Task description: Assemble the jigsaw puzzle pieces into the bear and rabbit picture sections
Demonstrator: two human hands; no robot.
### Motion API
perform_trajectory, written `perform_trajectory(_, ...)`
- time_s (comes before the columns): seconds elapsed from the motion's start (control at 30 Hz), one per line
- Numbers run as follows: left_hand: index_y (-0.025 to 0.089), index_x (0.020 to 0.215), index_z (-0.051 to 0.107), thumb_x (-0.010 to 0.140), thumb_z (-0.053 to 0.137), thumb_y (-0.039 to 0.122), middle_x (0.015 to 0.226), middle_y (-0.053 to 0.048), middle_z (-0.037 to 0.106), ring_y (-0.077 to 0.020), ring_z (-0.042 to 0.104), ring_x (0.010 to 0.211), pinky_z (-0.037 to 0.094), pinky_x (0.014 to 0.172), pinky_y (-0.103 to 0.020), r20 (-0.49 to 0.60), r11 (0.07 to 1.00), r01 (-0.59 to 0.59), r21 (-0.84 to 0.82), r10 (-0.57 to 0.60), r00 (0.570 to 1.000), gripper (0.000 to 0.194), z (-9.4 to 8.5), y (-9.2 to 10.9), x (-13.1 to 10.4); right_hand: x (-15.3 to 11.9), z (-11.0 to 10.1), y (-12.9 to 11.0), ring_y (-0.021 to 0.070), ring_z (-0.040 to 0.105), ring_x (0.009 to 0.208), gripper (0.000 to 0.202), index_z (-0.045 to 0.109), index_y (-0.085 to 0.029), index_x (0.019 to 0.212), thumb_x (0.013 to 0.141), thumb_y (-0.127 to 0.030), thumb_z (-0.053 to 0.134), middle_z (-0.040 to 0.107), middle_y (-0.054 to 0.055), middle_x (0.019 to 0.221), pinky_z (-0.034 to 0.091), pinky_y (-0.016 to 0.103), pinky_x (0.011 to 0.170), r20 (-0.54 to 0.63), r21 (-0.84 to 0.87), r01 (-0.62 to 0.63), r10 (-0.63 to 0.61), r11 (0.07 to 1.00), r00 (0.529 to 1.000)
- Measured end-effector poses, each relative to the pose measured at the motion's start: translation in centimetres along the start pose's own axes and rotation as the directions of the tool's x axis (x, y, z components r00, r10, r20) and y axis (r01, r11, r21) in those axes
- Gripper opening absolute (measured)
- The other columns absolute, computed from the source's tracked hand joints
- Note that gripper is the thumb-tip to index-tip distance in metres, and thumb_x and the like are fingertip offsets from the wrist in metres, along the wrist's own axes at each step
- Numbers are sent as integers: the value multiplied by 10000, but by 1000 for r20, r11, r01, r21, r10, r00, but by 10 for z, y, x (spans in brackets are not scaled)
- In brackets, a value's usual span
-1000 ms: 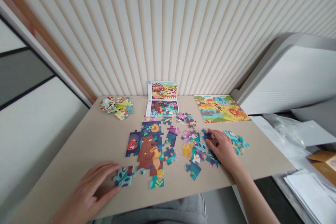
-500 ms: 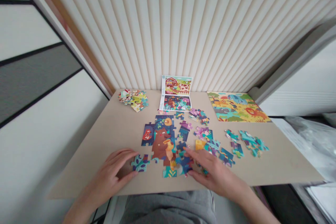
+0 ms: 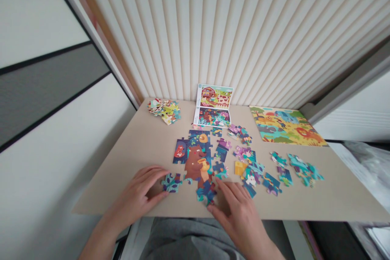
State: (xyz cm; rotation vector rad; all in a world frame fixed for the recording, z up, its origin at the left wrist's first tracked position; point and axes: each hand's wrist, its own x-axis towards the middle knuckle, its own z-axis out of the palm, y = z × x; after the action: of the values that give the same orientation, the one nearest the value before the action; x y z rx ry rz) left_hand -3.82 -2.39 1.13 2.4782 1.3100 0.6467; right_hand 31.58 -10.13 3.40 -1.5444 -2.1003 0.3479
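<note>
Tabletop (image 3: 118, 195): beige, it reached a pleated wall (image 3: 207, 28) in front of you.
Left hand (image 3: 142, 191): you had it curved, thumb and fingers spread at the left edge of a teal leaf-patterned piece (image 3: 171, 183) lying flat; how firmly they pressed could not be told.
Right hand (image 3: 237, 202): you pinched a dark blue puzzle piece (image 3: 209, 191) between thumb and forefinger, over the foot of the bear section.
Bear section (image 3: 194, 160): joined, it lay just beyond and between your hands.
Yellow piece (image 3: 240, 167): it lay beyond your right hand.
Picture card (image 3: 214, 106): folded open, its upper half stood near the wall.
Safari puzzle (image 3: 288, 126): it lay assembled, far right.
Mixed pile (image 3: 166, 110): it lay far left.
</note>
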Motion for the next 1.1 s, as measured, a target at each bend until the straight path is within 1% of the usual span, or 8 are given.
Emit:
perform_trajectory(0.07, 310, 1384, 666, 958, 753, 447, 1354, -72, 722, -251, 672, 1280, 546, 1112, -384, -5, 1000, 2, -6, -2, 1000, 456, 0, 0, 1, -3, 6, -7, 365, 691, 1157, 793, 428, -288, 1638, 948, -453, 782, 710, 124, 1347, 602, 562, 980, 2, -20, -14, 14, 1000, 1000)
perform_trajectory(0.17, 308, 1387, 670, 956, 753, 464, 1356, -77, 723, -258, 669, 1287, 548, 1114, -397, -1, 1000, 3, -17, -3, 1000, 465, 0, 1, 1, -3, 12, -10, 358, 699, 1110, 836, 353, -312, 1682, 963, -444, 760, 715, 120, 1329, 601, 556, 950, -5, -35, -24, 24, 999, 1000)
perform_trajectory(0.43, 300, 1395, 654, 969, 746, 440, 1349, -72, 723, -246, 662, 1293, 531, 1132, -393, 9, 1000, 12, -26, -11, 1000, 458, -3, 4, 2, -1, 9, -5, 341, 693, 1138, 735, 391, -313, 1665, 1003, -377, 703, 723, 115, 1320, 589, 534, 982, -4, 4, -23, 23, 1000, 1000)
perform_trajectory(0.6, 297, 1386, 665, 975, 732, 433, 1341, -70, 729, -248, 670, 1283, 534, 1130, -396, 9, 999, 16, -30, -16, 1000, 438, -3, 4, 1, -4, 7, 3, 320, 710, 1112, 721, 386, -317, 1670, 1015, -356, 683, 742, 103, 1262, 612, 499, 954, -18, 40, -48, 49, 998, 999)
perform_trajectory(0.67, 300, 1382, 669, 971, 735, 447, 1345, -73, 727, -256, 667, 1289, 535, 1129, -402, 7, 999, 19, -28, -19, 1000, 442, -3, 4, 1, -6, 6, 7, 323, 712, 1125, 691, 420, -312, 1650, 1015, -358, 687, 742, 108, 1268, 619, 501, 955, -50, 59, -45, 48, 997, 998)
perform_trajectory(0.77, 307, 1399, 651, 967, 745, 452, 1360, -72, 716, -256, 655, 1303, 525, 1141, -406, 15, 1000, 12, -23, -12, 1000, 465, -1, 2, 0, -9, 4, 14, 333, 703, 1170, 646, 464, -300, 1618, 1019, -380, 692, 723, 125, 1314, 620, 517, 976, -141, 82, -56, 68, 995, 988)
perform_trajectory(0.87, 314, 1423, 624, 969, 748, 438, 1375, -71, 706, -249, 645, 1314, 526, 1140, -398, 22, 1000, 1, -16, 0, 1000, 486, 1, 0, -1, -10, 1, 24, 333, 694, 1208, 631, 462, -299, 1615, 1031, -401, 679, 706, 126, 1358, 620, 520, 990, -209, 80, -93, 108, 992, 972)
perform_trajectory(1.1, 327, 1391, 663, 942, 770, 453, 1366, -57, 721, -250, 673, 1285, 556, 1110, -367, 5, 1000, 9, 11, -9, 1000, 478, 1, -1, -3, -1, 0, 44, 353, 667, 1302, 618, 459, -304, 1610, 1034, -355, 678, 680, 126, 1440, 607, 550, 1021, -252, 36, -52, 60, 998, 966)
